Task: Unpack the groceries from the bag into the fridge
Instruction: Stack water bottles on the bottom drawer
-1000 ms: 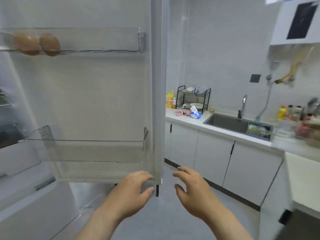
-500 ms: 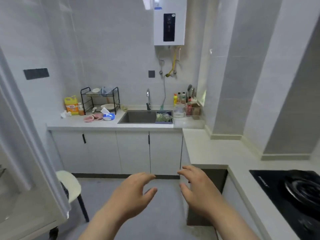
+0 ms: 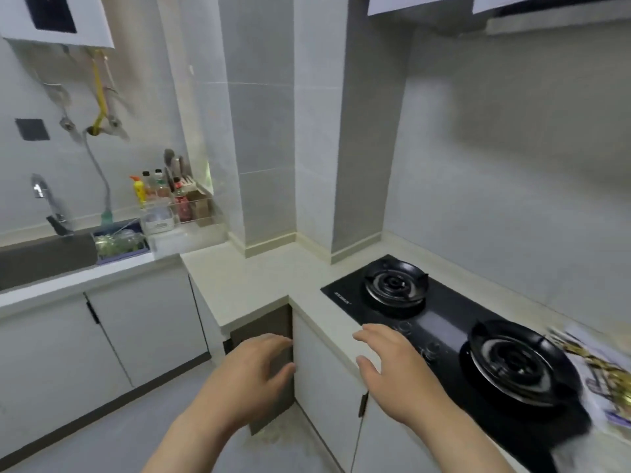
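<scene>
The left hand (image 3: 252,377) and right hand (image 3: 399,373) were empty, fingers (image 3: 273,341) loosely spread; the blurred bag (image 3: 601,370) beside the stove (image 3: 444,322) was probably soft, best gripped near its top.

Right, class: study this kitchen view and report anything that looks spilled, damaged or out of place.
Two things. A speckled, gritty-looking patch marks the floor at the foot of the dark cabinet gap, like a spill or wear. A blurred printed wrapper or bag lies right beside the hob's near burner.
</scene>
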`<action>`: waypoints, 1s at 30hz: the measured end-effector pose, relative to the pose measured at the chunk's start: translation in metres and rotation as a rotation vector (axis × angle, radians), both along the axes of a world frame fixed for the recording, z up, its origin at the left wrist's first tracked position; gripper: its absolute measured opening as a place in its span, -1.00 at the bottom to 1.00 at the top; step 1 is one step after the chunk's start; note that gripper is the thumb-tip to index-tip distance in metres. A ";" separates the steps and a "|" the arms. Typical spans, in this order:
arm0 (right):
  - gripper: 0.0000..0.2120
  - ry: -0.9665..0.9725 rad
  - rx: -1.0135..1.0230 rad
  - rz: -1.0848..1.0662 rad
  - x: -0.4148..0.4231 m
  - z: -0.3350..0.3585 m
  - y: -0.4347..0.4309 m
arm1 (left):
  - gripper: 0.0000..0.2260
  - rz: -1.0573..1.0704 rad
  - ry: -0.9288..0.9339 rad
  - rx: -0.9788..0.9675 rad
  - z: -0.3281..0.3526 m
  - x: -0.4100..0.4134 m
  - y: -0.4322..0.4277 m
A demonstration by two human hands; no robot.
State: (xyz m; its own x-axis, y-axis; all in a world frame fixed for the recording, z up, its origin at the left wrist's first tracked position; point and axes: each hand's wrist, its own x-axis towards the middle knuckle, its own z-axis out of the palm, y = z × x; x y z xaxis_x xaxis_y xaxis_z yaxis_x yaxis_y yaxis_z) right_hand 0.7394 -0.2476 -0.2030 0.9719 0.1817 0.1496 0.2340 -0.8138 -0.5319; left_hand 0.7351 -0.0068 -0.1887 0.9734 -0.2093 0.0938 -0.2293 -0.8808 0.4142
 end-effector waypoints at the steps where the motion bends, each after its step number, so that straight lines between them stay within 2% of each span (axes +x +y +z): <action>1: -0.63 0.000 -0.003 -0.049 -0.004 -0.001 -0.011 | -0.59 -0.050 0.004 0.000 -0.002 0.007 -0.011; 8: -0.63 0.007 -0.017 -0.376 -0.054 -0.007 -0.095 | -0.59 -0.380 0.023 -0.032 -0.014 0.037 -0.107; 15: -0.63 0.014 0.027 -0.680 -0.119 -0.012 -0.170 | -0.59 -0.658 0.016 -0.088 -0.016 0.032 -0.210; 24: -0.63 -0.005 0.013 -0.957 -0.189 -0.025 -0.247 | -0.60 -0.921 0.023 -0.118 -0.019 0.011 -0.321; 30: -0.64 -0.027 0.015 -1.056 -0.212 -0.033 -0.296 | -0.61 -1.026 0.024 -0.115 -0.027 0.005 -0.393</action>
